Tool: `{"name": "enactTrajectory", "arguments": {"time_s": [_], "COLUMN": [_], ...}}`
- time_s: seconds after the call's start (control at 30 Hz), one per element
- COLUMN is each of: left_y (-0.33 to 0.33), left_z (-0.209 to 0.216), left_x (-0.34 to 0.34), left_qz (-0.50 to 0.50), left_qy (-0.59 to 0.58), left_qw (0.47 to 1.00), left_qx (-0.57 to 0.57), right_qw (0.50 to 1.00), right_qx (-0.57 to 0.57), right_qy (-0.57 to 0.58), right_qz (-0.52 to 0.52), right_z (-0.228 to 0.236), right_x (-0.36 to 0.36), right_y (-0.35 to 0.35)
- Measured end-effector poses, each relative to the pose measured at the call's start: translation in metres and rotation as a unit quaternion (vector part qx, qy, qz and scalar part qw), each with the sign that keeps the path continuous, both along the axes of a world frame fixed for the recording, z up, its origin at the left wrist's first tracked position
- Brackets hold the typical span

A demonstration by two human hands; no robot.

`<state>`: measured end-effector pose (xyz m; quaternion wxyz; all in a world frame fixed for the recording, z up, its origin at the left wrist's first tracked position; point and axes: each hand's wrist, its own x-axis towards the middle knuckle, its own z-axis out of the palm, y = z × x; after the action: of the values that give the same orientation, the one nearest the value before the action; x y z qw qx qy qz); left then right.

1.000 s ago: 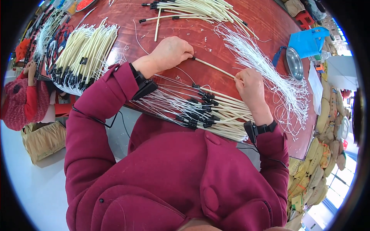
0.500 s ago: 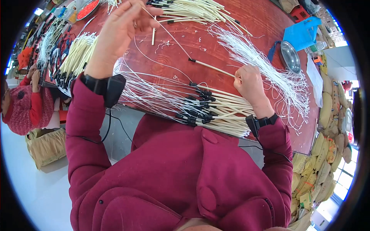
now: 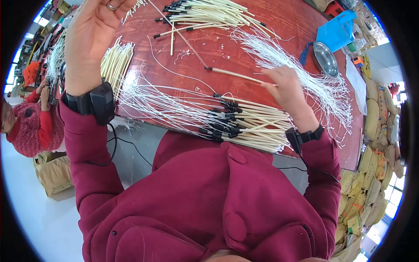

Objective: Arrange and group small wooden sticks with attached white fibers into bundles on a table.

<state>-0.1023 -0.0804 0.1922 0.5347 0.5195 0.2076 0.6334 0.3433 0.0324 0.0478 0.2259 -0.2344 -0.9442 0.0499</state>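
My left hand (image 3: 94,37) is raised at the upper left, its fingertips cut off by the top edge. A thin white cord (image 3: 185,43) stretches taut from that side down to the black tip of a thin cream stick (image 3: 238,75). My right hand (image 3: 286,87), slightly blurred, has the stick's other end between thumb and fingers. Closer to me lies a pile of black-tipped cream sticks (image 3: 262,120), their white cords (image 3: 166,102) spread leftward over the red table (image 3: 187,65).
More black-tipped sticks (image 3: 214,15) lie at the far side. Loose white cords (image 3: 301,74) form a bundle at right, near a metal bowl (image 3: 326,59) and a blue container (image 3: 336,32). Another stick bundle (image 3: 117,61) stands left. A co-worker (image 3: 37,122) sits far left; stacked sacks (image 3: 371,174) line the right.
My left hand has moved left and up, partly out of view, with the cord still stretched. My right hand has shifted slightly right and its fingers have loosened somewhat around the stick's end.
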Motion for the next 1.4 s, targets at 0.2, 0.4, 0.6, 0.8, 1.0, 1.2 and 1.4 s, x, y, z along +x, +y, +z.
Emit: {"name": "enactTrajectory", "arguments": {"time_s": [0.2,0.4,0.6,0.8,1.0,1.2,1.4], "left_y": [-0.006,-0.012,-0.030,-0.047,-0.117,-0.155,-0.127], "left_z": [0.037,0.040,0.037,0.023,-0.028,-0.073,-0.069], "left_x": [0.051,-0.002,-0.013,-0.035,-0.149,-0.130,-0.022], "left_qz": [0.185,0.021,0.014,0.161,0.324,0.303,0.404], "left_qy": [0.083,-0.022,-0.048,0.011,-0.016,0.085,0.567], "left_qw": [0.979,1.000,0.999,0.985,0.943,0.921,0.631], "left_qx": [0.029,-0.004,0.008,0.059,-0.071,-0.229,-0.342], "right_qw": [0.999,0.997,0.995,0.995,0.995,0.986,0.986], "right_qx": [0.023,0.049,0.087,0.067,-0.014,-0.084,-0.145], "right_qy": [-0.033,-0.055,-0.056,-0.063,-0.023,-0.090,-0.067], "right_qz": [-0.011,-0.015,0.007,0.032,0.095,0.114,0.043], "right_z": [-0.022,-0.040,-0.048,-0.023,0.039,0.037,0.027], "right_x": [-0.041,-0.058,-0.066,-0.041,-0.005,0.028,0.047], "right_y": [-0.002,0.011,0.017,0.019,-0.016,-0.066,-0.081]}}
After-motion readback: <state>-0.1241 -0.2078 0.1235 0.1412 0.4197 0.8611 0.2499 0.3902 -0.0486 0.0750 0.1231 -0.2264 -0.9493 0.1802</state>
